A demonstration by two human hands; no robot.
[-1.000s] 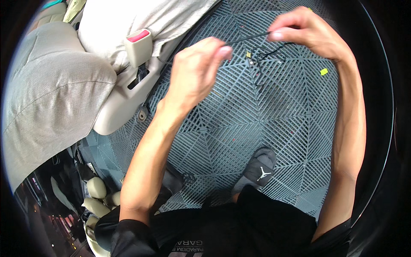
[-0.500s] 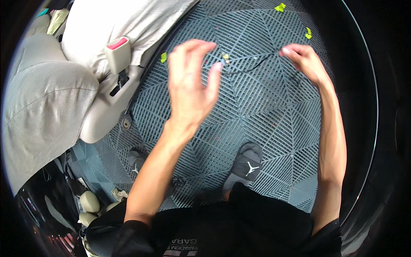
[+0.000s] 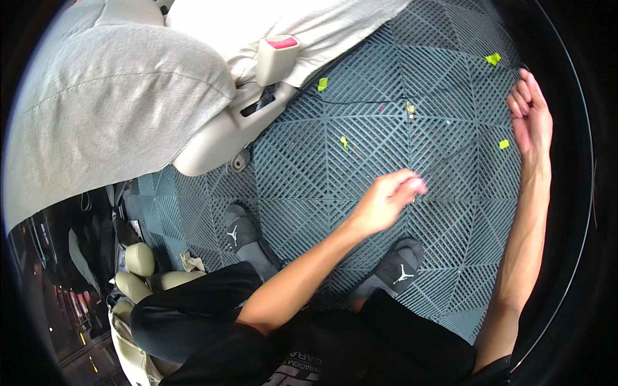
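Grey lattice floor tiles (image 3: 293,161) bore scattered yellow-green scraps (image 3: 323,84) beside a beige seat (image 3: 122,122). The left hand (image 3: 389,201) and right hand (image 3: 533,116) were curled above; any grip could not be determined.

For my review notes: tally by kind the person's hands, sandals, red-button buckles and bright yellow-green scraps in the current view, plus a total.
Hands (left hand, right hand): 2
Sandals: 2
Red-button buckle: 1
Bright yellow-green scraps: 4
Total: 9

The duller yellowish piece mid-mat is not counted.
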